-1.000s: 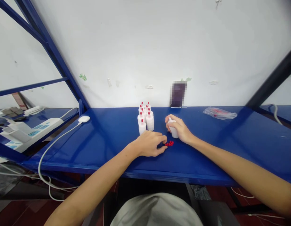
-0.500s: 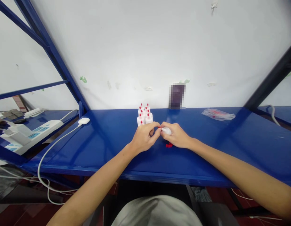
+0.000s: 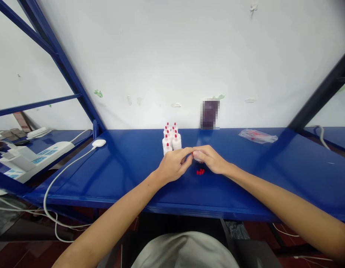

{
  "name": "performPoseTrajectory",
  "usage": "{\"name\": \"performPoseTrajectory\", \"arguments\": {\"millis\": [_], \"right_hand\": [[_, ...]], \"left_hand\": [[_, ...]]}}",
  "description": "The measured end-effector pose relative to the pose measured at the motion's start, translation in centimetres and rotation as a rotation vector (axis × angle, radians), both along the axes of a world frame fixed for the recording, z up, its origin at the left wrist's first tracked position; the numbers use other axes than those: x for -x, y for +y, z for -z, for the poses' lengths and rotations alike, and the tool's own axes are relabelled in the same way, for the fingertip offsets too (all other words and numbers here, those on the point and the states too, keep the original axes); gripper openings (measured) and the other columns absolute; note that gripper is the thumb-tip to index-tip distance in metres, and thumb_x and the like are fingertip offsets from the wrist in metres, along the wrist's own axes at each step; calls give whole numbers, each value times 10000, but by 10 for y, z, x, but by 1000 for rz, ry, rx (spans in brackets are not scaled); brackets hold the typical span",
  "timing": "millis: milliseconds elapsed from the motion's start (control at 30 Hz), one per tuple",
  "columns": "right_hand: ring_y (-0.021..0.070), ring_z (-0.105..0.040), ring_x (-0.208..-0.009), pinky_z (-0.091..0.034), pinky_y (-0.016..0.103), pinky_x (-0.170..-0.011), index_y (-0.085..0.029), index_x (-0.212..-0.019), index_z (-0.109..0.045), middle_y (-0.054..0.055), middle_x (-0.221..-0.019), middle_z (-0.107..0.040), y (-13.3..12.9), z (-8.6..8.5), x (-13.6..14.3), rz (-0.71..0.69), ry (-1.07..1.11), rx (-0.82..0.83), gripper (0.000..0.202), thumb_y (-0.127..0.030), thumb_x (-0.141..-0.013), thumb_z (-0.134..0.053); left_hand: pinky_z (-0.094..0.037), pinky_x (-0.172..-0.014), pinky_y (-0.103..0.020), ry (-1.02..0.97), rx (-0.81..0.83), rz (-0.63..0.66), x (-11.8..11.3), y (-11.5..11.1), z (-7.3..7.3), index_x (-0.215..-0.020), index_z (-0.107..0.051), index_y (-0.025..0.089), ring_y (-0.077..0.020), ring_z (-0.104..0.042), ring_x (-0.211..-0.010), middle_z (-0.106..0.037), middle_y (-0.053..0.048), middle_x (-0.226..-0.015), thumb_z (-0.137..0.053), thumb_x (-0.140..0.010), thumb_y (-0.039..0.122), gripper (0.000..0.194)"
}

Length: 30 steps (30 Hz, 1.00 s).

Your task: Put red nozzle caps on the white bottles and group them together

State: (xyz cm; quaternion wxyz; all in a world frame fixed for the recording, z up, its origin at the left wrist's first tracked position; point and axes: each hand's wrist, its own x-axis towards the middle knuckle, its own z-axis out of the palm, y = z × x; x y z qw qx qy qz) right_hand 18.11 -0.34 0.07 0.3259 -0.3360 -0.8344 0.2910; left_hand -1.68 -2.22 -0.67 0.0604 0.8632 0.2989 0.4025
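Note:
My right hand (image 3: 213, 160) is closed round a small white bottle (image 3: 199, 156), mostly covered by the fingers. The fingertips of my left hand (image 3: 172, 165) pinch a red cap (image 3: 193, 152) at the tip of that bottle, where both hands meet. Behind my left hand, several white bottles with red caps (image 3: 176, 142) stand upright in two rows. A small cluster of loose red caps (image 3: 200, 172) lies on the blue table (image 3: 127, 167), just below my right hand.
A clear plastic bag (image 3: 258, 136) with red items lies at the back right. A pixelated dark panel (image 3: 209, 114) leans on the wall. To the left are a white round device (image 3: 99, 143) with a cable and a power strip (image 3: 49, 154). Blue frame posts flank the table.
My hands have come together, and my left fingertips with the red cap have moved slightly right. The held bottle is more hidden now.

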Motion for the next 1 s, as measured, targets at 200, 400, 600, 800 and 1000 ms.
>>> {"name": "performPoseTrajectory", "arguments": {"millis": [200, 400, 600, 800, 1000], "right_hand": [[135, -435, -562, -320, 263, -552, -155, -699, -646, 0, -572, -507, -2, -2, 2, 44, -55, -52, 580, -634, -916, -399], [126, -417, -550, -317, 263, -553, -168, -676, -590, -11, -574, -493, -2, -1, 0, 17, -77, -91, 550, -622, -912, -388], [142, -446, -596, -345, 288, -604, -197, -689, -487, -6, -636, -491, 7, 2, -6, 105, 69, -54, 414, -450, -971, -320], [174, -521, -764, -382, 305, -724, -203, -861, -562, 17, -821, -580, 14, 7, -11, 141, 27, -89, 272, -375, -957, -374], [190, -560, -776, -390, 314, -736, -204, -856, -597, 22, -803, -633, 15, 12, -9, 235, -81, -81, 321, -431, -952, -391]], "left_hand": [[-365, -554, -206, 49, 134, 73, 0, -2, -1, -1141, -574, 179, -92, -465, -561, -517, 34, -660, -431, -978, 255, 230], [-370, -538, -194, -6, 90, 113, -2, -4, 0, -1102, -570, 176, -77, -465, -537, -542, 36, -670, -429, -969, 221, 199], [-361, -506, -179, -581, -51, -232, 16, 9, -20, -910, -582, 169, -65, -439, -517, -498, 49, -621, -582, -900, 325, 157], [-371, -527, -198, -625, 16, -368, 35, 20, -31, -788, -609, 164, -78, -425, -558, -483, 32, -645, -666, -816, 329, 177], [-337, -540, -222, -300, -92, -465, 37, 19, -28, -721, -588, 165, -81, -395, -551, -486, 28, -671, -632, -769, 263, 118]]}}
